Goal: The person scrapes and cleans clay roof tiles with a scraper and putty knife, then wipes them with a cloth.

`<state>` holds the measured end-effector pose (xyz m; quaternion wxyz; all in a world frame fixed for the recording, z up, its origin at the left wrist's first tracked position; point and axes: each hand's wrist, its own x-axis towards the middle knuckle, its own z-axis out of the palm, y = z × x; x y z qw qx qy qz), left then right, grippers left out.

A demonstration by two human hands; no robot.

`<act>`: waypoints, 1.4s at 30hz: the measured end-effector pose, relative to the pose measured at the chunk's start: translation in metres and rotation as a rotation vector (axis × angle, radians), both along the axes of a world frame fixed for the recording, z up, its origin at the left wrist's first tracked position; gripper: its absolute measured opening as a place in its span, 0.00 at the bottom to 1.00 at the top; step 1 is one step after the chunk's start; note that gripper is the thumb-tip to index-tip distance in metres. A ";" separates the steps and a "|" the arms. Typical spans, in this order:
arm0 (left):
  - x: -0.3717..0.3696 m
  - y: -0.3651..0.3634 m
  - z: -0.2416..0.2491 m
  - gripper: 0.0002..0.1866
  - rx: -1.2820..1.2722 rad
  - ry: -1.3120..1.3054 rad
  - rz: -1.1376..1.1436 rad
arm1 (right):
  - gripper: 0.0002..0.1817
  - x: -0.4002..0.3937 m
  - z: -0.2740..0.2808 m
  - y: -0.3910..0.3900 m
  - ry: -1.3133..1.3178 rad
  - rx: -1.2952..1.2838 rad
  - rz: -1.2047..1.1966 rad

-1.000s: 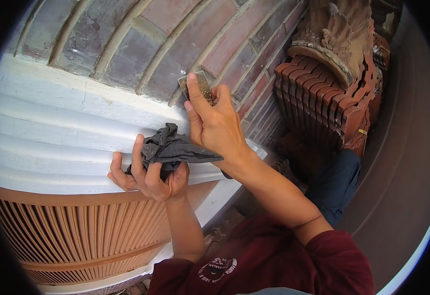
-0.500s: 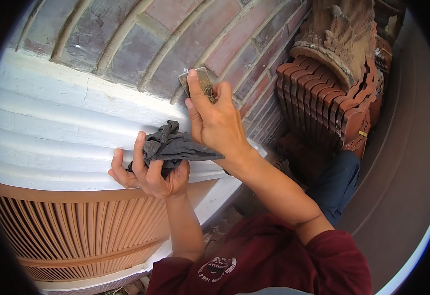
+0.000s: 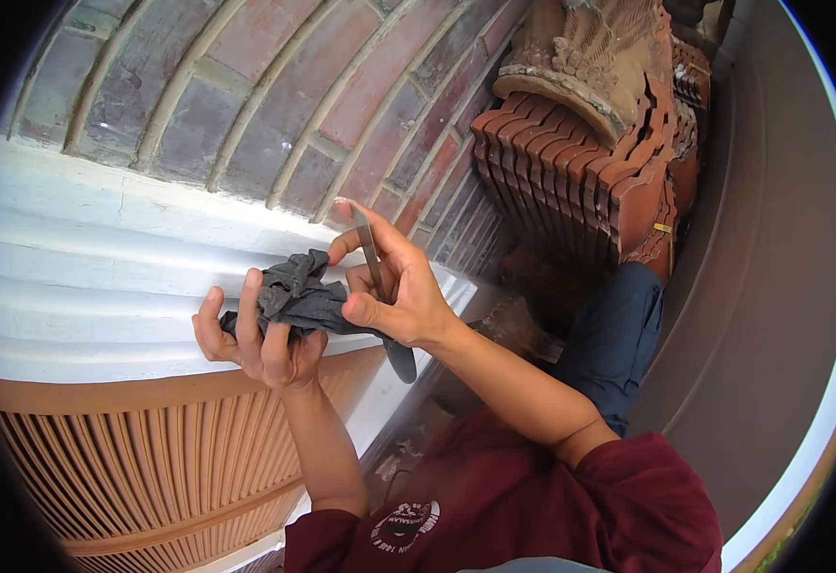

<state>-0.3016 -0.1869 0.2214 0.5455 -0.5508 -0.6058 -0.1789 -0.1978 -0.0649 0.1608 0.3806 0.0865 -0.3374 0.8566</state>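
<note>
You are facing the brick wall [image 3: 275, 105] filling the upper left of the frame, white moulding [image 3: 103, 277] below. At centre, your left hand [image 3: 255, 334] is bunching the grey rag [image 3: 296, 296] against the scraper [image 3: 377, 277] your right hand [image 3: 394, 291] is gripping; wiping looks unfinished.

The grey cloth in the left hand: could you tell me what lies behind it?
Behind the grey cloth runs the white ribbed moulding, with brick wall above. The left hand bunches the cloth; the right hand holds a thin blade beside it. The moulding directly behind stays hidden.
</note>
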 end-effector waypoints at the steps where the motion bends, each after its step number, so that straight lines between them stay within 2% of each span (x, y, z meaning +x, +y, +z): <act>1: 0.000 -0.003 0.003 0.18 -0.039 0.005 0.002 | 0.36 0.004 0.001 -0.006 -0.027 -0.001 0.008; 2: 0.003 -0.005 0.007 0.20 -0.124 0.032 0.032 | 0.34 0.004 0.003 -0.012 -0.049 -0.002 0.020; 5: 0.003 -0.005 0.006 0.13 -0.118 -0.034 0.048 | 0.25 -0.009 0.005 -0.020 -0.003 0.004 0.037; 6: 0.007 -0.001 0.008 0.14 -0.100 -0.052 0.034 | 0.21 -0.008 0.009 -0.018 -0.010 0.020 -0.022; 9: 0.012 0.004 0.011 0.22 -0.061 -0.101 -0.014 | 0.17 -0.017 0.020 0.001 -0.053 -0.077 -0.257; 11: 0.008 0.002 0.008 0.27 -0.047 -0.108 -0.040 | 0.11 -0.029 0.039 0.025 -0.164 -0.017 -0.419; 12: 0.009 0.001 0.009 0.26 -0.070 -0.087 -0.003 | 0.13 -0.051 0.038 0.040 -0.218 0.011 -0.540; 15: 0.008 0.002 0.006 0.25 -0.032 -0.088 -0.014 | 0.18 -0.072 0.049 0.064 -0.233 0.568 -1.091; 16: 0.008 0.002 0.005 0.23 -0.027 -0.082 -0.017 | 0.20 -0.072 0.053 0.054 -0.203 0.501 -1.047; 19: 0.008 0.003 0.004 0.19 -0.053 -0.065 0.125 | 0.21 -0.077 0.047 0.047 -0.204 0.529 -1.030; 22: 0.005 0.007 0.002 0.16 0.010 0.003 0.200 | 0.20 -0.082 0.059 0.069 -0.264 0.451 -1.066; 25: 0.013 0.013 0.012 0.16 0.012 0.064 0.331 | 0.18 -0.084 0.054 0.054 -0.207 0.466 -1.102; 28: 0.008 0.014 0.009 0.17 0.040 0.036 0.320 | 0.16 -0.083 0.041 0.047 -0.163 0.562 -1.073; 31: 0.010 0.015 0.006 0.16 0.006 0.021 0.420 | 0.16 -0.089 0.051 0.081 -0.262 0.465 -1.143; 32: 0.010 0.014 0.006 0.17 0.003 0.008 0.422 | 0.15 -0.089 0.052 0.082 -0.275 0.419 -1.069; 36: 0.007 0.020 0.007 0.16 0.031 -0.001 0.419 | 0.17 -0.085 0.047 0.055 -0.185 0.517 -1.100; 42: 0.008 0.026 0.002 0.12 0.067 -0.032 0.472 | 0.16 -0.091 0.054 0.083 -0.280 0.488 -1.179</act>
